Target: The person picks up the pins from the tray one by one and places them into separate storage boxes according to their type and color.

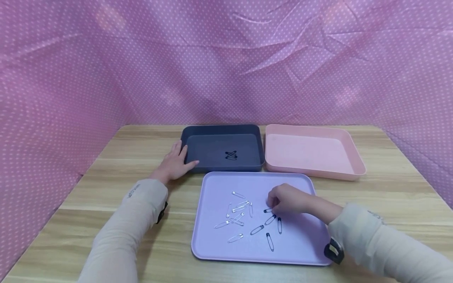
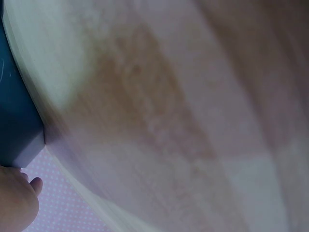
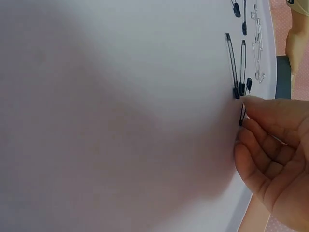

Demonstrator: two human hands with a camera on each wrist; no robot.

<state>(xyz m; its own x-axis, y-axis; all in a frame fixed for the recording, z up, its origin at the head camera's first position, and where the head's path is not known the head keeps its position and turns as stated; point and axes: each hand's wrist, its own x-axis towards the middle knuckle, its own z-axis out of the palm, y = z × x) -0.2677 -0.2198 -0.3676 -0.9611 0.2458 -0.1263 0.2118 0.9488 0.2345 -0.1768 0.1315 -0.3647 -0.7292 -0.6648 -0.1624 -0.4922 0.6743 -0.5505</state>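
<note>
My right hand (image 1: 290, 198) reaches over the lilac tray (image 1: 301, 245), its thumb and forefinger pinching a black safety pin (image 3: 242, 114) at the tray's surface. Several other black safety pins (image 1: 270, 241) lie close to that hand. Left of them, silver safety pins (image 1: 235, 238) are scattered, some overlapping. Fingers spread, my left hand (image 1: 174, 162) rests on the left front corner of the dark blue tray (image 1: 212, 143). A small crossed pile of black safety pins (image 1: 231, 155) sits inside that tray. In the left wrist view, only part of the left hand (image 2: 18, 200) shows.
A pink tray (image 1: 304, 151) stands right of the dark blue one, behind the lilac tray. All three trays are on a wood-grain table (image 1: 116, 177). A pink dotted cloth (image 1: 226, 78) hangs behind the table and along its sides.
</note>
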